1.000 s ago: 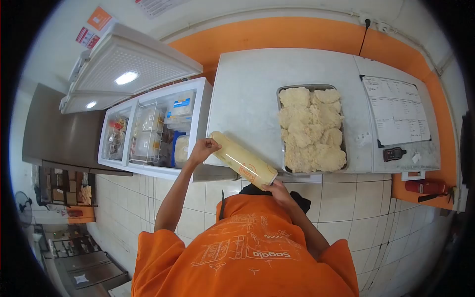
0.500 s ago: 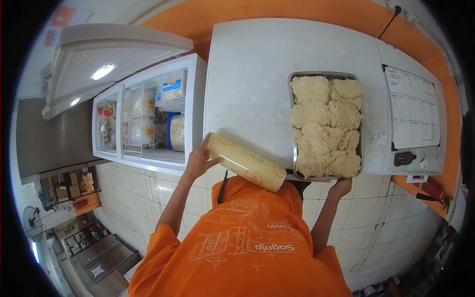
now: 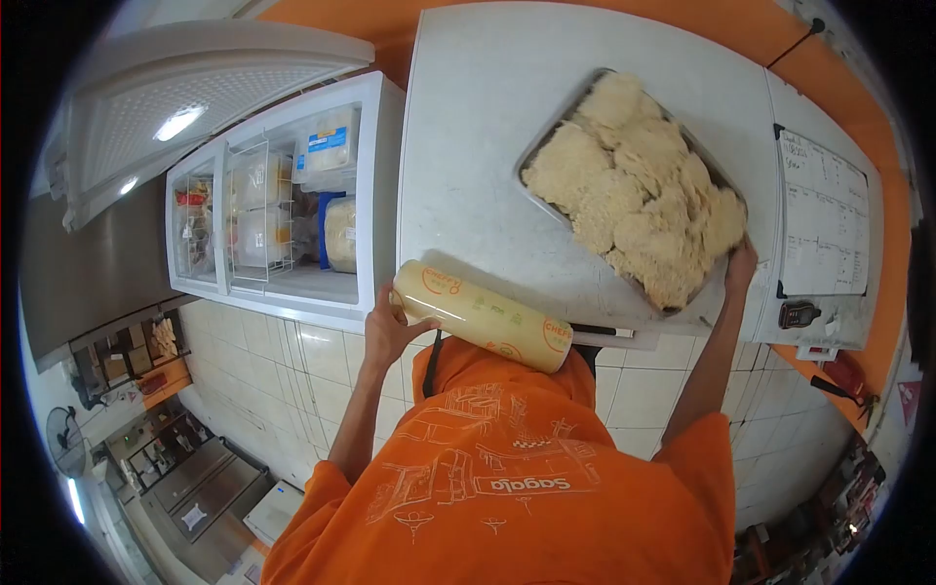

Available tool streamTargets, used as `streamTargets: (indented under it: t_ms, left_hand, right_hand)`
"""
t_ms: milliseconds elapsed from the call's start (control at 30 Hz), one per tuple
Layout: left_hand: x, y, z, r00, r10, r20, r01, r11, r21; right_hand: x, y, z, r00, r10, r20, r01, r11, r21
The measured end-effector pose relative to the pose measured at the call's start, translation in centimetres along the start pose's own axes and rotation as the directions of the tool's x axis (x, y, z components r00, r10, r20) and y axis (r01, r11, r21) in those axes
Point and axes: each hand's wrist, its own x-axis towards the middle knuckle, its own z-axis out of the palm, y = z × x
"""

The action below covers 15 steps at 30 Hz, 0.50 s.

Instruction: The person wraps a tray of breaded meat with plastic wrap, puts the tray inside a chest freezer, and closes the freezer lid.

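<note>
A metal tray (image 3: 534,190) piled with breaded, pale-crumbed pieces (image 3: 634,185) lies at a slant on the white worktop. My right hand (image 3: 741,268) grips its near right edge, fingers partly hidden by the rim. At the worktop's front edge, against my orange shirt, is a thick yellowish roll of cling film (image 3: 487,317) with orange prints. Its left end is held by my left hand (image 3: 390,330), thumb on the near side and fingers behind the roll.
An open chest freezer (image 3: 378,195) stands left of the worktop (image 3: 468,127), with wire baskets and packed containers inside. On the right are a written whiteboard (image 3: 824,210) and a small dark object (image 3: 799,314).
The tray has turned from straight to slanted and slid farther back, pulled round by my right hand, which moved right and away from me. My left hand stays on the roll.
</note>
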Motion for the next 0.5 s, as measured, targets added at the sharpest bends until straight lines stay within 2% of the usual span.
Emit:
streamTargets:
  t_ms: [33, 67, 167, 200, 233, 300, 367, 400, 433, 467, 500]
  left_hand:
    - [-0.4, 0.2, 0.2, 1.000, -0.021, -0.012, 0.021, 1.000, 0.000]
    - [-0.9, 0.4, 0.6, 0.999, -0.041, -0.024, 0.041, 0.999, -0.001]
    - [-2.5, 0.5, 3.1, 0.997, -0.023, -0.077, 0.022, 1.000, -0.018]
    - [-3.2, 1.8, 3.3, 0.995, -0.089, -0.036, 0.088, 0.996, -0.015]
    - [-3.6, 1.7, 3.7, 0.997, -0.081, -0.021, 0.080, 0.997, -0.020]
    - [-4.4, 1.6, 4.9, 0.990, -0.140, -0.031, 0.136, 0.983, -0.122]
    - [-4.8, 1.9, 4.7, 0.984, -0.176, -0.020, 0.172, 0.976, -0.137]
    - [-5.0, 1.7, 4.8, 0.984, -0.179, -0.016, 0.174, 0.971, -0.165]
    - [-5.0, 1.6, 4.9, 0.983, -0.182, -0.013, 0.176, 0.966, -0.191]
    - [-5.2, 1.5, 5.0, 0.981, -0.192, -0.007, 0.187, 0.963, -0.194]
    - [-5.3, 1.5, 5.1, 0.983, -0.181, -0.008, 0.176, 0.965, -0.196]
  right_hand:
    - [1.9, -0.5, 0.8, 0.998, 0.038, 0.056, -0.038, 0.999, 0.003]
    - [4.0, -0.3, 1.8, 0.993, 0.038, 0.111, -0.027, 0.994, -0.102]
    - [6.4, -3.3, 6.3, 0.974, -0.121, 0.189, 0.110, 0.992, 0.067]
    - [6.5, -3.9, 6.9, 0.953, -0.202, 0.227, 0.167, 0.972, 0.163]
    - [5.0, -5.3, 7.0, 0.956, -0.196, 0.216, 0.166, 0.975, 0.150]
    - [1.1, -9.4, 7.5, 0.997, 0.006, -0.082, 0.035, 0.871, 0.490]
    - [-4.9, -10.9, 7.0, 0.978, -0.099, -0.185, 0.173, 0.877, 0.448]
    - [-9.3, -12.9, 7.5, 0.991, -0.041, -0.128, 0.080, 0.945, 0.319]
    - [-12.7, -12.6, 8.2, 0.999, -0.032, 0.040, 0.025, 0.983, 0.179]
    - [-15.5, -10.6, 9.4, 0.924, -0.236, 0.300, 0.109, 0.916, 0.387]
    - [-18.5, -10.3, 11.0, 0.856, -0.102, 0.507, -0.021, 0.973, 0.231]
